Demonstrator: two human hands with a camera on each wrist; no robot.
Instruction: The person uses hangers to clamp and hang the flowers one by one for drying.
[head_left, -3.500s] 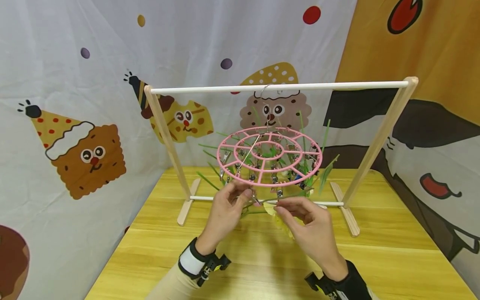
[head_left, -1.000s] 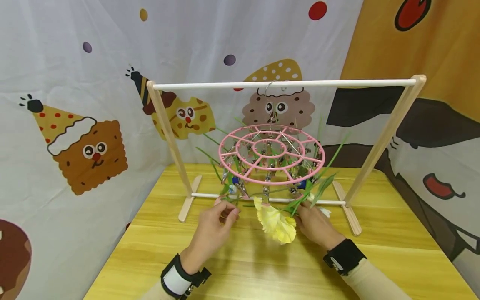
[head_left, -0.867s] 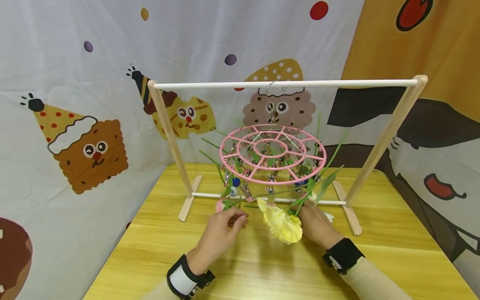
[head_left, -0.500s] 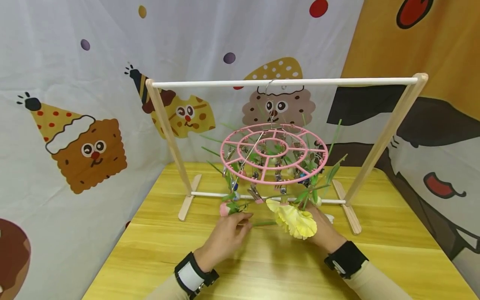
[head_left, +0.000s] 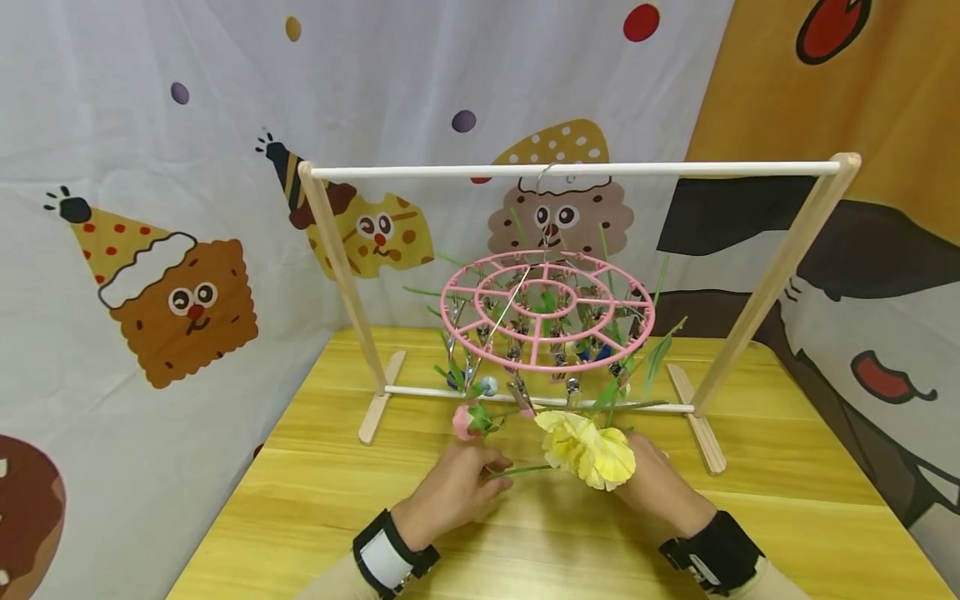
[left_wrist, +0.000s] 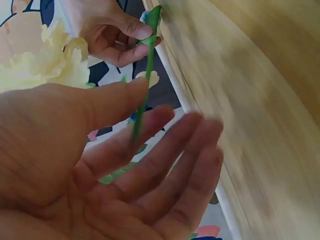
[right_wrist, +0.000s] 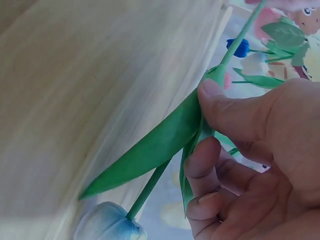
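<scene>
In the right wrist view, my right hand (right_wrist: pixel 260 145) pinches the green leaf and stem of a white-and-blue tulip (right_wrist: pixel 107 222) between thumb and fingers. Its stem runs toward my left hand (head_left: pixel 459 490). There, the left wrist view shows the stem's end (left_wrist: pixel 142 107) lying between thumb and index finger, the fingers loosely extended. A yellow ruffled flower (head_left: pixel 588 450) hangs from a clip at the front of the pink round clip hanger (head_left: pixel 536 342), partly hiding my right hand in the head view. Above my left hand, a pink rose (head_left: pixel 467 422) hangs head down.
A wooden rack (head_left: pixel 780 283) with a white top bar (head_left: pixel 420 172) bears the hanger by its hook. Several metal clips (head_left: pixel 520 390) dangle from its rings, with green stems and other flowers among them. The rack stands on the wood-grain table (head_left: pixel 337 517), with a printed cloth (head_left: pixel 225 75) behind.
Both hands have left the yellow flower, which now hangs from a clip. My right hand has taken the tulip and moved lower; my left hand has shifted right to its stem. The hanger has turned.
</scene>
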